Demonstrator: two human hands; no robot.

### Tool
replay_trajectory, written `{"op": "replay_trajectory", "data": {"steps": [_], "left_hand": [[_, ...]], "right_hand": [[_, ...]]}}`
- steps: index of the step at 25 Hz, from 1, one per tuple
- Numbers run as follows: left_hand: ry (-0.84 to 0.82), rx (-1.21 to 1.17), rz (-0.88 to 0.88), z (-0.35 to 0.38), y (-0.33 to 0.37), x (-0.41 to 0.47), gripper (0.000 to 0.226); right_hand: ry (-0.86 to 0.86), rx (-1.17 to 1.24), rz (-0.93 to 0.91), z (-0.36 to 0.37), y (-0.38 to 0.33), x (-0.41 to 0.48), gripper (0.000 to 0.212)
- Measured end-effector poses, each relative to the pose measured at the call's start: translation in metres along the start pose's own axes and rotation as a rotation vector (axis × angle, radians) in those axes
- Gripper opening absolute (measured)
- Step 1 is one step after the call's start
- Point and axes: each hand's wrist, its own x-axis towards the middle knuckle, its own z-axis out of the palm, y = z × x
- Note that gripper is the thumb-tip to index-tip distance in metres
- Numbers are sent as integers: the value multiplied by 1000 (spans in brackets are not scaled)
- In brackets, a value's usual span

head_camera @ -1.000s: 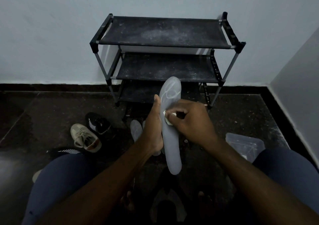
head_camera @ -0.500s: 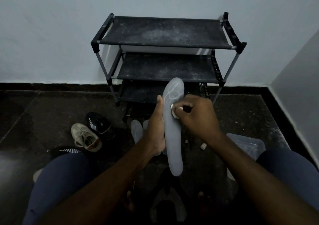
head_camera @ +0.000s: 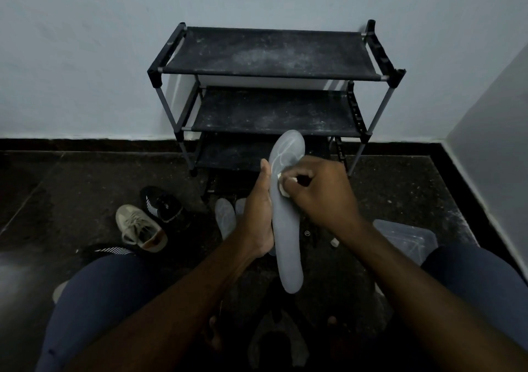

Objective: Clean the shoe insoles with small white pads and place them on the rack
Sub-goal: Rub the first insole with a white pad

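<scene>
A long grey insole (head_camera: 287, 223) stands nearly upright in front of me, toe end up. My left hand (head_camera: 258, 214) grips its left edge near the middle, thumb pointing up. My right hand (head_camera: 320, 194) pinches a small white pad (head_camera: 281, 184) and presses it on the insole's upper part. Two more pale insoles (head_camera: 225, 218) lie on the floor behind my left hand, partly hidden. The black three-shelf rack (head_camera: 268, 54) stands against the wall, its shelves dusty and bare.
A beige sneaker (head_camera: 140, 228) and a black shoe (head_camera: 164, 204) lie on the dark floor at left. A clear plastic container (head_camera: 405, 238) sits by my right knee. A small white pad (head_camera: 334, 242) lies on the floor. Another shoe (head_camera: 278, 340) rests between my knees.
My right hand with the pad has slid up the insole from its middle toward the toe end. The left hand keeps its hold; the insole has risen slightly.
</scene>
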Motion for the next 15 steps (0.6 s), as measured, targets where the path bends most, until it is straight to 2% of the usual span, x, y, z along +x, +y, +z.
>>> {"op": "replay_trajectory", "data": {"steps": [3, 8, 12, 15], "left_hand": [[-15, -13, -4, -4, 4, 0, 73], [-26, -19, 15, -1, 0, 0, 69], [-39, -31, 8, -5, 3, 0, 73], [-22, 8, 13, -3, 2, 0, 70]], "right_hand": [[-60, -10, -2, 2, -1, -9, 9], [45, -8, 35, -5, 8, 3, 10], [-60, -37, -17, 4, 2, -8, 11], [18, -49, 32, -5, 11, -2, 9]]}}
